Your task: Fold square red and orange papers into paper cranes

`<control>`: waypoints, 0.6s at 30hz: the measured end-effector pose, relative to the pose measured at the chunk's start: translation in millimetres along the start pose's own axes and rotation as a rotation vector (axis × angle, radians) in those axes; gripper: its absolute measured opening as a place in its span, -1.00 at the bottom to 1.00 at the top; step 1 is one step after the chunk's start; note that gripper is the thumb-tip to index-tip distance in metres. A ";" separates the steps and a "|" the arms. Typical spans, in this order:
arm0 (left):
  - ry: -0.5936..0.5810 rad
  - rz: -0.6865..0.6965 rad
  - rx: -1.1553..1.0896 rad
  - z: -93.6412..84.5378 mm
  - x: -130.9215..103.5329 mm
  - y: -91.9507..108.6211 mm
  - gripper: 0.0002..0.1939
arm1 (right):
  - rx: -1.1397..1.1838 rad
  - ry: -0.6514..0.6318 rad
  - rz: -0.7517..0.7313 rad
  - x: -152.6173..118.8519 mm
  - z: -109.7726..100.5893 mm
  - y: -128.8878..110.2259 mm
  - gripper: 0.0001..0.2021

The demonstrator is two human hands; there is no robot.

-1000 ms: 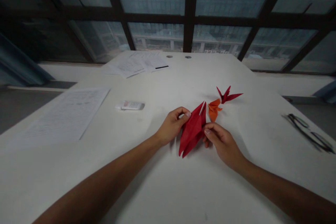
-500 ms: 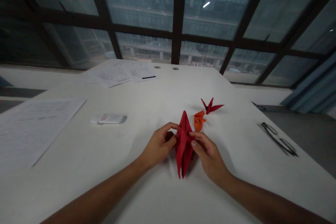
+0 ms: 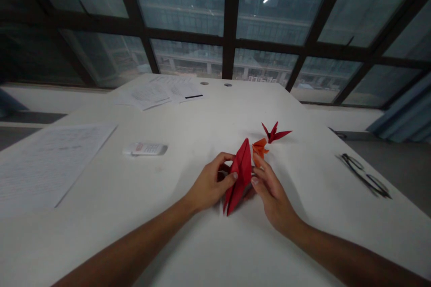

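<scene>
A red folded-paper piece (image 3: 240, 175), long and pointed at both ends, stands tilted between my hands over the table. My left hand (image 3: 210, 184) pinches its left side, the thumb lying across the front face and the other fingers partly hidden behind. At the right edge, my right hand (image 3: 274, 197) has its thumb and middle finger closed in on the paper. Its index finger is raised, overlapping the view of a small orange origami figure (image 3: 260, 147). Just beyond that figure rests a small red origami crane (image 3: 274, 134).
Black-framed glasses (image 3: 365, 175) lie near the white table's (image 3: 202, 251) right edge. A white, label-bearing item (image 3: 146, 149) is at left. Printed sheets (image 3: 57, 157) cover the left side, with more papers (image 3: 151, 94) and a black pen (image 3: 194, 96) farther back.
The red paper has turned from upright to leaning, its top now to the right and its bottom to the left. My left thumb has moved onto its front, and my right index finger has lifted.
</scene>
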State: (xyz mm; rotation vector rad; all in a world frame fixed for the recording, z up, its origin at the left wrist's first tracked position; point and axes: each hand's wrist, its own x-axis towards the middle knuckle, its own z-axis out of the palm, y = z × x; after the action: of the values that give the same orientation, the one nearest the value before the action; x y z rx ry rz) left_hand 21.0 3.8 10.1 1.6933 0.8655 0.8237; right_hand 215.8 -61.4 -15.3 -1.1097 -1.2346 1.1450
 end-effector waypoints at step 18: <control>0.183 0.052 -0.186 1.7 3.0 2.2 -0.77 | 0.016 -0.018 -0.024 2.2 0.4 0.8 -0.50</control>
State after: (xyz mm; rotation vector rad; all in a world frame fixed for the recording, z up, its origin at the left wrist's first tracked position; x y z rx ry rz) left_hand 24.3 5.1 12.1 1.4999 0.8421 1.0740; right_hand 215.4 -59.1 -15.9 -1.0722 -1.2473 1.1470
